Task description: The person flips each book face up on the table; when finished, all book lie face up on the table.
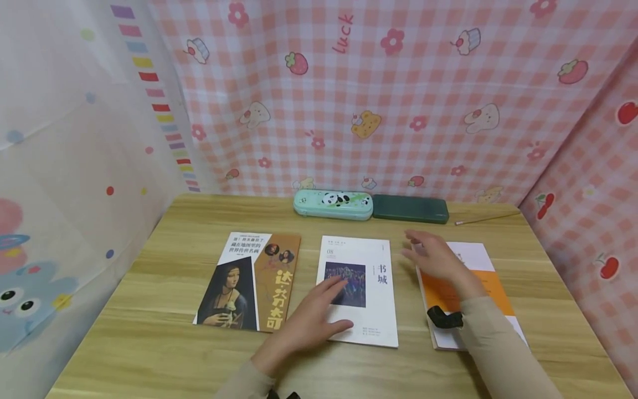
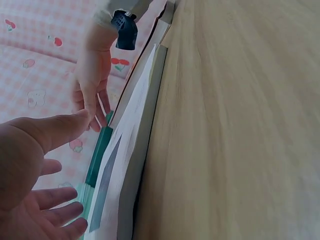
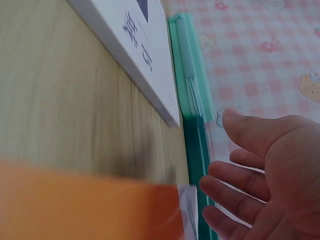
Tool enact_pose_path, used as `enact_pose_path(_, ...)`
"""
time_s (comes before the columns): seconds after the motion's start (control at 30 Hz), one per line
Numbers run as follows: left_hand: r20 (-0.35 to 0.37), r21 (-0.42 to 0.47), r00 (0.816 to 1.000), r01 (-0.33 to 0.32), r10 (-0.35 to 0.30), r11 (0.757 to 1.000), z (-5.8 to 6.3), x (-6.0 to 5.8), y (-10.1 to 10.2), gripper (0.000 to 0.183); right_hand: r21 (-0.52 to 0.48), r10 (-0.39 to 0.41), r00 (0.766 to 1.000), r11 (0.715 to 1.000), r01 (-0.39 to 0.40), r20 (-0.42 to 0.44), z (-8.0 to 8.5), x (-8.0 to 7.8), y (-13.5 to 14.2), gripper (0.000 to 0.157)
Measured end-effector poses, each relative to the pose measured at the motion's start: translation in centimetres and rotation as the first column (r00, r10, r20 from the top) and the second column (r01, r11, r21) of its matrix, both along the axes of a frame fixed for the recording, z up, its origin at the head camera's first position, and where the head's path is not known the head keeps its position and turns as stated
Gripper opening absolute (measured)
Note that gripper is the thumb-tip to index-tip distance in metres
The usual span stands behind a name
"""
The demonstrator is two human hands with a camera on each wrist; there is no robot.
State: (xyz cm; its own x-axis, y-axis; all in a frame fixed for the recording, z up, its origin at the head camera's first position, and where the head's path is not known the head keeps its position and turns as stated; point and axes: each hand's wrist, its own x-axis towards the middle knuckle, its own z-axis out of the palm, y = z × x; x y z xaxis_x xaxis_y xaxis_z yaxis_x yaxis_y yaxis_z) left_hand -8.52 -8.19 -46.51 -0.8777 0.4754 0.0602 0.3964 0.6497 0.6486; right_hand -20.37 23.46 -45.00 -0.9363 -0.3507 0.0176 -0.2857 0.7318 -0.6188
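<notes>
My left hand (image 1: 315, 318) hovers over the lower left part of a white book (image 1: 381, 310) with a dark picture on its cover. Its fingers are spread and hold nothing, as the left wrist view also shows. Over the upper left corner of a white and orange book (image 1: 490, 285) is my right hand (image 1: 435, 256), fingers loosely extended and nothing in them. Left of these lies a book with a portrait of a woman (image 1: 234, 293) and a brown panel. The right forearm hides part of the orange-banded book.
At the table's back edge stand a mint panda pencil case (image 1: 334, 205) and a dark green case (image 1: 411, 209), end to end. A thin stick (image 1: 485, 218) lies to their right. A pink checked curtain (image 1: 329, 100) hangs behind the wooden table (image 1: 149, 310).
</notes>
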Motion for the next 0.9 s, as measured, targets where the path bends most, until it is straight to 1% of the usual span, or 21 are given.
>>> enact_pose_path(0.17, 0.017, 0.025, 1.0, 0.019, -0.019, 1.0, 0.1, -0.5, 1.0, 0.081, 0.004, -0.005, 1.0, 1.0, 0.005, 0.0, 0.0, 0.1, 1.2, 0.059)
enact_pose_path(0.27, 0.027, 0.026, 0.999, 0.036, -0.037, 0.999, 0.1, -0.7, 1.5, 0.08, 0.003, -0.006, 1.0, 1.0, 0.006, -0.003, 0.0, 0.2, 1.8, 0.059)
enact_pose_path(0.47, 0.001, 0.032, 0.998, 0.057, -0.057, 0.998, 0.0, -1.0, 2.3, 0.079, 0.013, -0.021, 1.0, 1.0, 0.021, -0.017, 0.2, 0.4, 2.7, 0.059)
enact_pose_path(0.57, 0.008, 0.044, 0.998, 0.067, -0.067, 0.997, -0.1, -1.1, 2.7, 0.078, 0.017, -0.021, 0.999, 1.0, 0.022, -0.025, 0.2, 0.4, 3.0, 0.059)
enact_pose_path(0.67, 0.015, 0.036, 0.997, 0.074, -0.075, 0.997, -0.2, -1.2, 3.1, 0.076, 0.019, -0.023, 0.999, 1.0, 0.024, -0.03, 0.2, 0.5, 3.4, 0.06)
enact_pose_path(0.9, -0.021, 0.005, 0.996, 0.089, -0.089, 0.996, -0.2, -1.6, 4.5, 0.073, 0.037, -0.043, 0.999, 0.998, 0.043, 0.001, 0.1, 0.4, 4.7, 0.063)
